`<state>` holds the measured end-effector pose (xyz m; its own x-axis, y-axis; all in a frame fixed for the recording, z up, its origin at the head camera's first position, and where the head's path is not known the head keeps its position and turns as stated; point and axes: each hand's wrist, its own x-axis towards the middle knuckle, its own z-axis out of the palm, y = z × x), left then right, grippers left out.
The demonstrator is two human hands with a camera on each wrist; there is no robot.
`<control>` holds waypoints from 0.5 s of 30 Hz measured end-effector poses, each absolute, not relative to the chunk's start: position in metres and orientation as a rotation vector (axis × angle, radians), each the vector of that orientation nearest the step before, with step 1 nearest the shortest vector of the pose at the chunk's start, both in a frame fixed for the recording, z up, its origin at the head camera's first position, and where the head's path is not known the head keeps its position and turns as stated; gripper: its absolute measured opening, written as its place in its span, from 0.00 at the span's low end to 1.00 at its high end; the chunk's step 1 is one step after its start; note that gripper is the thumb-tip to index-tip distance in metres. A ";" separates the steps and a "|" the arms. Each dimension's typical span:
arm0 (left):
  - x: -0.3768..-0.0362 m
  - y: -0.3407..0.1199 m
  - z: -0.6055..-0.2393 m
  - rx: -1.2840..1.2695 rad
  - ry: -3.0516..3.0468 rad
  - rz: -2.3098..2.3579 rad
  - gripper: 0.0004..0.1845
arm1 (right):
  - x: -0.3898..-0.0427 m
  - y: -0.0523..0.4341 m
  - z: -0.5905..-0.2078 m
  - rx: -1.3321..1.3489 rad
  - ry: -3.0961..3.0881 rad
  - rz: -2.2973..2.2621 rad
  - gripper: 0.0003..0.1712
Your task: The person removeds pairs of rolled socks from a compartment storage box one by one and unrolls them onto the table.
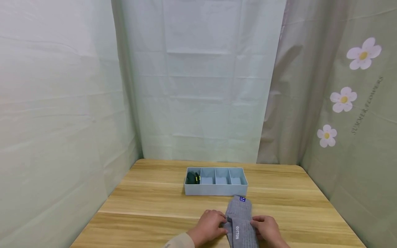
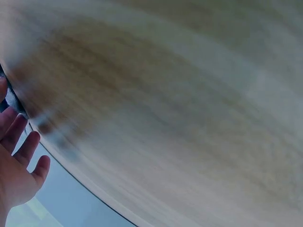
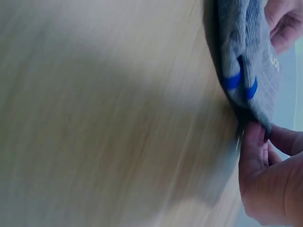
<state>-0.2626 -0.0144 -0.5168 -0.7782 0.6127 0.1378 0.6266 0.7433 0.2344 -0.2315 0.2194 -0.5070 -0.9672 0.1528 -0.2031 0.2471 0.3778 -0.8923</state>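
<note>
"Where do we find the grey socks [image 1: 245, 213], and which way do they point?"

"We find them on the near part of the bench [image 1: 149, 196], a little right of its middle. Their long axis runs away from us, the far end leaning slightly left. That end carries a dark blue label [image 1: 242, 199], and the white lettering [image 1: 237, 232], COTTON, runs along the length, its C toward the far end. The near end slips out of the head view."

"And the hands?"

"We have one at each long edge. The left hand [image 1: 211, 224] pinches the left edge, its other fingers slightly apart. The right hand [image 1: 268, 229] pinches the right side between thumb and fingers. From the right wrist we also make out two bright blue patches [image 3: 232, 81] on the fabric, near that grip."

"Does anything stand in the way?"

"Straight beyond the label end we meet a pale blue box [image 1: 216, 189], its long side across our view. The socks line up with its right end; we cannot tell whether they touch it. Of its four compartments, the leftmost holds a dark item [image 1: 191, 178] with yellow marks."

"What else surrounds us?"

"Pale cloth [image 1: 201, 86] hangs behind the bench and along both sides, with three white flowers [image 1: 343, 100] printed on the right. At our left wrist we notice a light sleeve [image 1: 179, 241]."
</note>
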 end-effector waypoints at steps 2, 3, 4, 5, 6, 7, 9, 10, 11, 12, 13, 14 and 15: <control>-0.262 -0.014 -0.517 -1.021 -2.880 -0.400 0.15 | -0.230 0.225 -0.508 0.341 2.515 -1.701 0.15; -0.262 -0.014 -0.518 -1.014 -2.888 -0.404 0.15 | -0.230 0.228 -0.508 0.324 2.507 -1.723 0.15; -0.262 -0.014 -0.518 -1.009 -2.888 -0.402 0.15 | -0.229 0.231 -0.509 0.308 2.504 -1.742 0.15; -0.262 -0.013 -0.518 -1.005 -2.887 -0.400 0.15 | -0.229 0.235 -0.509 0.296 2.506 -1.755 0.15; -0.262 -0.013 -0.517 -0.997 -2.894 -0.407 0.15 | -0.228 0.239 -0.509 0.289 2.507 -1.765 0.15; -0.261 -0.013 -0.518 -0.997 -2.889 -0.402 0.15 | -0.228 0.242 -0.509 0.291 2.507 -1.773 0.15; -0.261 -0.013 -0.518 -0.999 -2.881 -0.400 0.15 | -0.228 0.250 -0.509 0.301 2.499 -1.778 0.15; -0.261 -0.013 -0.518 -1.001 -2.878 -0.398 0.15 | -0.228 0.255 -0.508 0.310 2.490 -1.771 0.15; -0.261 -0.013 -0.518 -1.002 -2.875 -0.400 0.15 | -0.228 0.259 -0.507 0.323 2.485 -1.757 0.15; -0.261 -0.013 -0.518 -1.008 -2.868 -0.396 0.15 | -0.228 0.263 -0.506 0.331 2.476 -1.747 0.15; -0.261 -0.013 -0.518 -1.009 -2.866 -0.399 0.15 | -0.228 0.267 -0.506 0.339 2.471 -1.732 0.15; -0.261 -0.013 -0.517 -1.008 -2.870 -0.404 0.15 | -0.228 0.270 -0.505 0.349 2.471 -1.709 0.14; -0.261 -0.012 -0.518 -1.005 -2.878 -0.410 0.15 | -0.227 0.274 -0.505 0.349 2.476 -1.691 0.14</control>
<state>-0.2612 -0.0124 -0.5176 -0.7844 0.6021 0.1488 0.6197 0.7511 0.2274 -0.2271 0.2740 -0.5046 -0.9658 0.1206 -0.2295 0.2576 0.3479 -0.9015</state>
